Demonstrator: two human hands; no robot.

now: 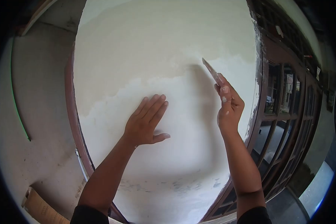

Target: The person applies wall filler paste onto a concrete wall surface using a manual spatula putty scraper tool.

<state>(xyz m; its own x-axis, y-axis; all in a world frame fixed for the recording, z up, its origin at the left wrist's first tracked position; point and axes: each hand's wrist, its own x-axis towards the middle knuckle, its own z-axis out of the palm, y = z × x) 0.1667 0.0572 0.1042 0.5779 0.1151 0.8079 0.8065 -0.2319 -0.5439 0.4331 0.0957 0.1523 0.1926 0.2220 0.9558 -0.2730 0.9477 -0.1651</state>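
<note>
My left hand (145,121) lies flat against the pale wall (138,41), its fingers stretched up and to the right and its thumb spread out. In my right hand (230,108) is a putty knife (210,69), its thin blade seen nearly edge-on and pointing up and left close to the wall. White smears mark the fingers of that hand, which wrap round the handle and hide most of it. Behind both hands a whiter coat covers the lower wall, with an uneven border against the beige area above. My right arm's shadow falls on the white part.
A brown wooden door with glass panes (274,119) stands on the right. Brown framing (71,100) edges the wall on the left, beside a greyish surface with a green line (16,104). At bottom left sits a cardboard box (43,209). Dark marks dot the wall's lower part.
</note>
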